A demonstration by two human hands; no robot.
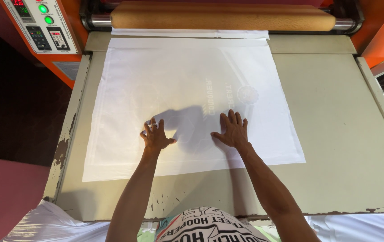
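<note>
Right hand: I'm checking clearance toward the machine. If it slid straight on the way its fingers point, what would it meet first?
The right hand stays on the white sheet, then probably meets the brown roller first.

L hand (155,136) & R hand (232,130) flat, fingers spread

This is a textile printing workshop; a large orange roller heat-press machine (375,31) fills the view; its long tan felt roller (223,17) runs across the far end of the machine's worn grey feed table (335,134); a control panel (42,24) with green lamps and small digital readouts sits left of the roller; a white sheet (178,80) lies flat on the table just before the roller; white fabric (48,224) hangs at the table's near edge.
</note>
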